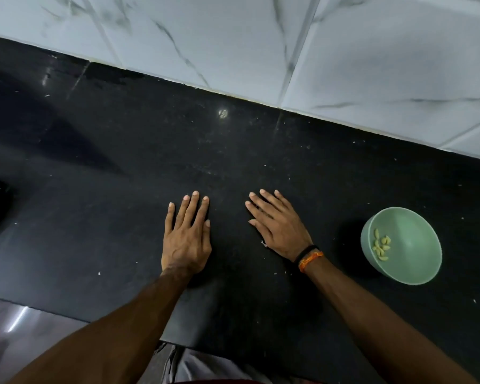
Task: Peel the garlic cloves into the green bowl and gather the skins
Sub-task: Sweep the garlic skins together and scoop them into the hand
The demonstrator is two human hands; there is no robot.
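On the black counter we have both hands laid flat, palms down, fingers straight and holding nothing: the left hand and the right hand lie side by side with a strip of bare stone between them. To the right of the right grip, well apart from it, sits the green bowl, and inside it we see a small heap of peeled garlic cloves. We see no unpeeled clove anywhere, so we judge the peeling done and the gathering of skins to be the step in hand. One pale scrap lies just beside the heel of the right hand, and tiny white flecks are scattered farther out; whether these are skins we cannot tell for sure. Next we would need to sweep those bits together with flat fingers toward one spot, lightly, since such flakes drift
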